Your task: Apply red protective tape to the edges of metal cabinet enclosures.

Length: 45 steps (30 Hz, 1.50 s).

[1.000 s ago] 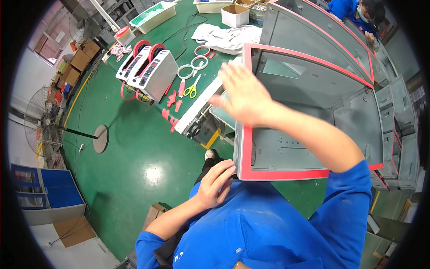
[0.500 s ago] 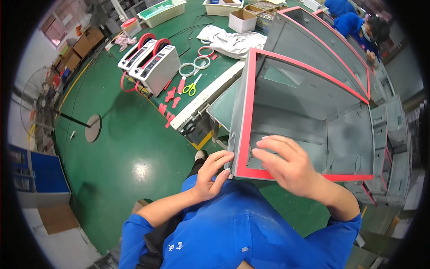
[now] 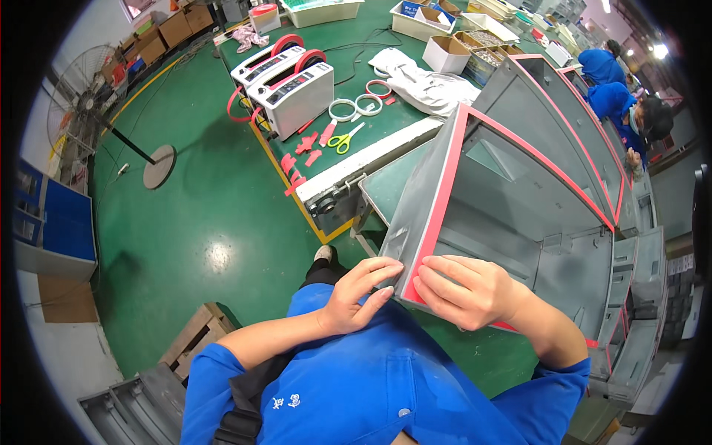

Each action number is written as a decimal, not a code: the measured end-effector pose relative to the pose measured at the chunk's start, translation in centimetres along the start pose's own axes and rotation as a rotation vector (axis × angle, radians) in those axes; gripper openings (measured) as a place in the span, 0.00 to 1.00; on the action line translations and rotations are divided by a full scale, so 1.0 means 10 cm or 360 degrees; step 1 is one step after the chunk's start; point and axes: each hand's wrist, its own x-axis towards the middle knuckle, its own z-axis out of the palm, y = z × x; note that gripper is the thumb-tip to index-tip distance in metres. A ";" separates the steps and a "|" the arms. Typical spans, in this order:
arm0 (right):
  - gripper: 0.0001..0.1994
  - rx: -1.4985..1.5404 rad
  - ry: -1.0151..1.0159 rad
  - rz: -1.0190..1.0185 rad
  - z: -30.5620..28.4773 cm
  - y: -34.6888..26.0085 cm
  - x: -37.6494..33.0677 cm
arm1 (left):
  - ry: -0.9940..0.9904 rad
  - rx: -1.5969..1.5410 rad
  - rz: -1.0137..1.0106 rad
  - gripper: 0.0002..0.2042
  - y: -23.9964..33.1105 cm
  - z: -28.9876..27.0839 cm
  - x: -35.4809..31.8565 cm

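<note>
Far left I see one standing fan (image 3: 81,96) on a round base on the green floor, one blue cabinet (image 3: 52,222) at the rim, and one wooden pallet (image 3: 196,337) near my left elbow.

On the green table (image 3: 386,130) I count two white tape dispensers with red rolls (image 3: 285,78), side by side. Just right of them lie three loose tape rings (image 3: 360,100), one pair of yellow-handled scissors (image 3: 343,139), and several short red tape strips (image 3: 300,152) hanging along the table edge; I cannot count those exactly. A bundle of white cloth (image 3: 426,81) lies further right, with a few open cardboard boxes (image 3: 445,52) behind it.

My left hand (image 3: 360,293) has its fingers stretched forward and loosely spread, fingertips touching the lower left corner of the grey metal box-shaped housing with red tape edging (image 3: 504,208). Nothing is pinched in that grip.

My right hand (image 3: 467,289) lies flat, fingers together, pressing down on the red tape strip (image 3: 434,222) at that same corner; the grip closes on nothing. The housing stands tilted with its open side facing me, directly in front of my chest, beside the table.

Behind it I make out at least two more grey housings (image 3: 571,119) with red edging, lined up. At the far right two persons in blue clothing (image 3: 615,93) stand by that row.
</note>
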 end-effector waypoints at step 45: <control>0.12 0.0177 0.0200 0.0370 0.06 -0.10 -0.06 | 0.0051 0.0094 -0.0068 0.13 -0.03 0.04 -0.01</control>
